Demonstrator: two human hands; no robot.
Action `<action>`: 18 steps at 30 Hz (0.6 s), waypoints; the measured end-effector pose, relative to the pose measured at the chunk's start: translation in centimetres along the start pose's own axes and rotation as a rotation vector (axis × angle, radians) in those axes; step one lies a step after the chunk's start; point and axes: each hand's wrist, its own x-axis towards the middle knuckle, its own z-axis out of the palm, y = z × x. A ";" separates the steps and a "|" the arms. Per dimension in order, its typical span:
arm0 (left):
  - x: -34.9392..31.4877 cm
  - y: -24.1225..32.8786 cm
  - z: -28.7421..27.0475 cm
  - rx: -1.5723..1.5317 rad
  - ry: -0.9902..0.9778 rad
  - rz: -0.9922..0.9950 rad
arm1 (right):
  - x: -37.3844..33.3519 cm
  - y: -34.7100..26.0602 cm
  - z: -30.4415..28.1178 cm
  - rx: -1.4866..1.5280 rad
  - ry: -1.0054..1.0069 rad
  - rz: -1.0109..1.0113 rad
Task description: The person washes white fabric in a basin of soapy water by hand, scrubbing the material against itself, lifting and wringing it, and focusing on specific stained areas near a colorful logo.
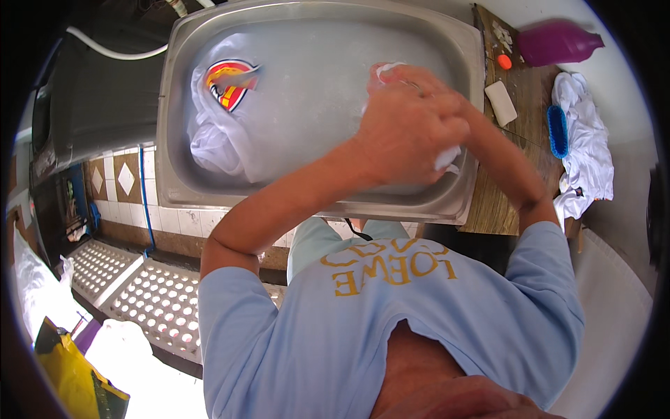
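My two hands are together over the right half of a metal sink basin [180, 183] with cloudy water. My left hand [412, 133] is closed around a white cloth [447, 158], and its wrist crosses in front of the other hand. Just beyond it, my right hand [422, 82] is also closed on the cloth, its fingers partly hidden and slightly blurred. Bits of the cloth stick out below and beyond the hands; the rest is covered. At the basin's left lies a white garment [220, 143], partly under water, with a red and yellow print [234, 75].
On the wooden counter [492, 188] to the right are a pale soap bar [501, 103], an orange cap [504, 62], a purple bottle [558, 42] on its side, a blue brush [557, 131] and white laundry [588, 143]. A white hose [115, 54] runs at upper left.
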 end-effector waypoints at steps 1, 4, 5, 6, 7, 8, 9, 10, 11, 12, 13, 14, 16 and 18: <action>0.0 0.4 -0.3 0.057 -0.059 0.039 | 0.7 -0.2 -0.9 -0.106 -0.138 -0.024; -1.3 0.3 1.1 0.109 -0.045 0.166 | 3.4 -0.8 -1.5 -0.483 -0.315 0.042; -1.6 0.3 1.3 0.111 -0.073 0.187 | 4.3 -1.6 -0.6 -0.582 -0.298 0.145; -1.9 0.3 1.5 0.122 -0.100 0.200 | 4.3 -3.2 2.1 -0.608 -0.205 0.365; -2.0 0.5 1.6 0.136 -0.152 0.200 | 4.4 -3.4 2.6 -0.681 -0.215 0.341; -2.2 0.5 1.7 0.148 -0.202 0.193 | 4.6 -3.0 2.8 -0.752 -0.222 0.317; -2.7 0.3 1.8 0.172 -0.207 0.191 | 4.9 -2.5 2.9 -0.780 -0.226 0.356; -3.1 0.2 1.9 0.181 -0.210 0.194 | 5.1 -2.1 3.3 -0.808 -0.215 0.404; -3.6 0.0 1.9 0.188 -0.215 0.199 | 5.7 -1.8 3.8 -0.853 -0.228 0.419; -4.0 -0.4 1.9 0.211 -0.240 0.192 | 6.3 -1.4 4.2 -0.893 -0.232 0.439; -4.3 -0.6 1.8 0.226 -0.261 0.191 | 6.7 -1.2 4.6 -0.936 -0.225 0.464; -4.5 -0.8 1.6 0.240 -0.283 0.190 | 7.1 -0.9 4.7 -0.978 -0.221 0.463; -4.5 -0.9 0.7 0.258 -0.343 0.160 | 8.0 -0.4 5.4 -1.059 -0.211 0.476; -5.1 -1.3 -0.1 0.231 -0.352 0.129 | 8.8 0.1 6.9 -1.069 -0.172 0.530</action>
